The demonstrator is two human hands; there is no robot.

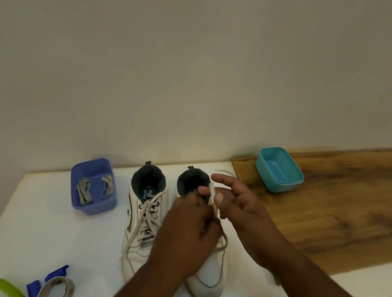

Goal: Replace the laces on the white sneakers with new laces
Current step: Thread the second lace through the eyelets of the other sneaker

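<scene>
On the white table (41, 225), well to the left of the left sneaker, a green clip (10, 292) lies beside a blue clip (33, 290) and a roll of tape (56, 292). Farther back, just left of that sneaker's collar, a purple tub (77, 204) holds two bundles of grey laces (84, 191).

The left sneaker (135, 227) stands with its toe toward the person, its cream lace loosened and one end trailing off its left side. A printed label on its insole shows digits that look like "952"; the rest is too small to read. A dark star mark sits on its side.

Just right of it stands the right sneaker (209, 277). The left hand (187, 234) lies over its eyelets, fingers curled on the lace (213, 202) there. The right hand (231, 197) hovers by the collar, thumb and forefinger pinching the lace's upper stretch, the other fingers spread apart.

Well right of the sneakers, a teal tub (263, 172) sits on a wooden board (342, 217).
</scene>
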